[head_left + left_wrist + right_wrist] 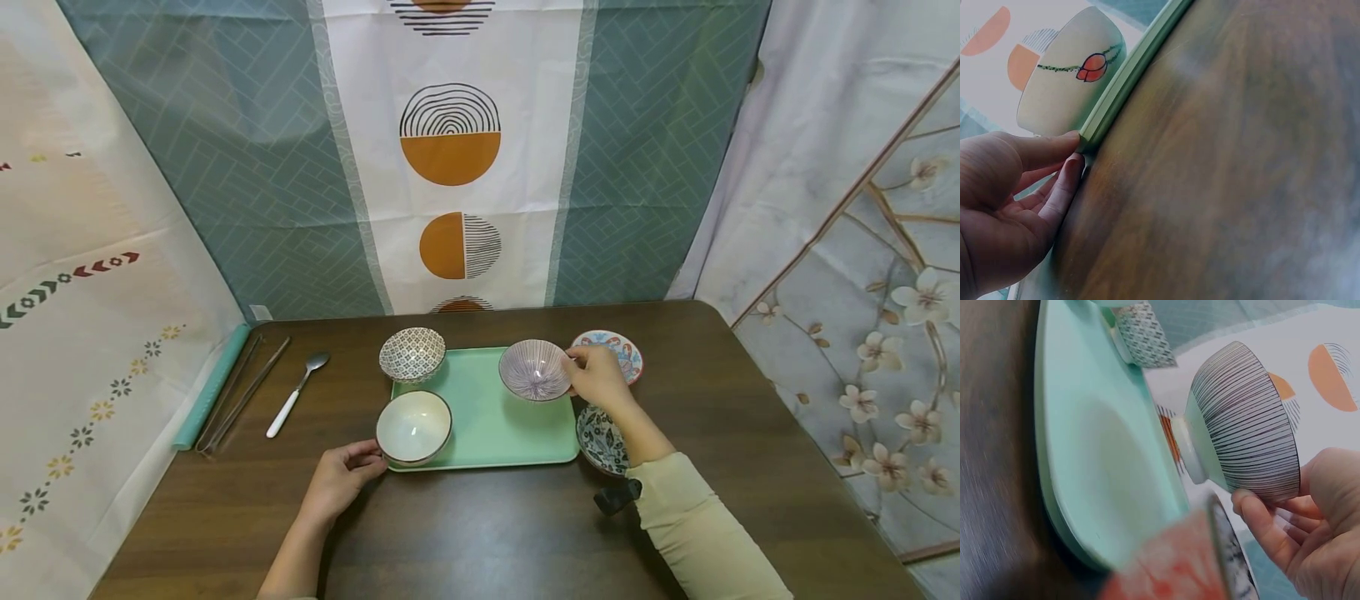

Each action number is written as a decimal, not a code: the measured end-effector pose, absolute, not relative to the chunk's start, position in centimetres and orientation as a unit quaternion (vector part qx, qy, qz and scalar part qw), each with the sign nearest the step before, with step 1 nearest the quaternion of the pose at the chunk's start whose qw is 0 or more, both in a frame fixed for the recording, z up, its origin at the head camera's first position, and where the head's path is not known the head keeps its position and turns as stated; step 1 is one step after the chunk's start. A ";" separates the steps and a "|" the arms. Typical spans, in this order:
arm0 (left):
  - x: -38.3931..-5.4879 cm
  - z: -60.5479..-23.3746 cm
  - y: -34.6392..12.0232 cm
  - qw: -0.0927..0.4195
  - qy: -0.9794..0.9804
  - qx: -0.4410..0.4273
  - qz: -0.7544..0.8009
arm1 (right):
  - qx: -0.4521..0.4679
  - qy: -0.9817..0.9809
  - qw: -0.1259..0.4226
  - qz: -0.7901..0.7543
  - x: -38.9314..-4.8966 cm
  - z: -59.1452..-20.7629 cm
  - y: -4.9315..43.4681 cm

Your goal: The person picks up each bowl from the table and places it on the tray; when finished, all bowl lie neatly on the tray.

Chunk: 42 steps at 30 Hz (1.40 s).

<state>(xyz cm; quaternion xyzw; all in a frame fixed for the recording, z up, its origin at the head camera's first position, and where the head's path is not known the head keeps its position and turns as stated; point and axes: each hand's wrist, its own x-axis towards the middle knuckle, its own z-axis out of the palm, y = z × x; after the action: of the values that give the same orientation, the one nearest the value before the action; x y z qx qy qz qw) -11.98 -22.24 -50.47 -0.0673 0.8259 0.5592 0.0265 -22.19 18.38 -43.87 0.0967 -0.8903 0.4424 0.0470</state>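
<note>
In the head view my right hand [598, 377] holds a purple-striped bowl [534, 368] by its right rim, over the right part of the green tray [487, 429]. The right wrist view shows this striped bowl [1250, 428] raised clear of the tray, thumb and fingers at its rim. My left hand [341, 482] pinches the tray's near left corner, thumb on the rim [1087, 136] and forefinger below. Beside it, a cream bowl [414, 427] with a red flower motif outside stands on the tray's left side. Behind that sits a patterned bowl [412, 354] at the far left corner.
Right of the tray are a red-and-blue patterned dish [628, 354] and a dark floral bowl [602, 442], partly behind my right arm. Farther left lie a white-handled spoon [296, 396], metal tongs [243, 396] and a teal roll [213, 387]. A curtain hangs behind the table.
</note>
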 end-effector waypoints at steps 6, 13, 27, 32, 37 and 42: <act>-12.0 -50.6 -22.2 0.028 0.825 -0.067 0.561 | 0.085 -0.886 0.027 0.454 -22.4 -44.5 16.2; -12.1 -50.5 -22.2 0.026 0.822 -0.066 0.565 | 0.083 -0.896 0.024 0.436 -23.0 -44.8 13.6; -12.0 -50.4 -22.3 0.032 0.821 -0.062 0.567 | 0.040 -0.896 0.000 0.442 -23.2 -45.7 9.0; -11.9 -50.2 -22.3 0.033 0.821 -0.062 0.566 | 0.034 -0.895 -0.011 0.445 -23.3 -45.9 8.5; -11.8 -50.1 -22.3 0.035 0.820 -0.060 0.568 | 0.036 -0.894 -0.029 0.446 -23.3 -45.9 8.3; -11.8 -50.1 -22.3 0.036 0.820 -0.062 0.568 | 0.040 -0.896 -0.040 0.440 -23.2 -45.5 8.5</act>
<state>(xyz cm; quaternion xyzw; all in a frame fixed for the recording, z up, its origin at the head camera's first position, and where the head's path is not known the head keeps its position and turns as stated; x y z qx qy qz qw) -11.83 -22.29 -50.12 -0.0618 0.8202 0.5677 0.0356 -23.20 8.47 -45.49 0.0401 -0.8964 0.4395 -0.0404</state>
